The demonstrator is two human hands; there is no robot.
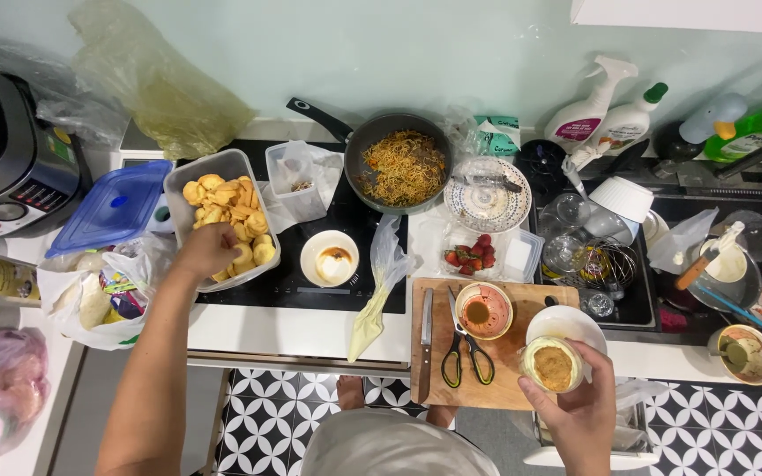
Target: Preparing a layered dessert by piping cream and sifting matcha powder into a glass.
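Note:
My left hand (206,251) reaches into a clear plastic tub (189,174) full of yellow-gold pastry pieces (231,211), its fingers closed around pieces at the tub's near edge. My right hand (575,401) holds a small clear cup (553,363) with a tan crumbly layer inside, above the right end of a wooden cutting board (509,388). On the board lie a knife (425,339), green-handled scissors (466,348) and a small patterned bowl of brown sauce (484,310).
A pan of noodles (401,165) sits on the black hob behind. A small white bowl (330,258), a piping bag (379,295), a box of strawberries (472,254), a blue lid (115,207), bags at left and a crowded sink (610,256) at right surround the work spot.

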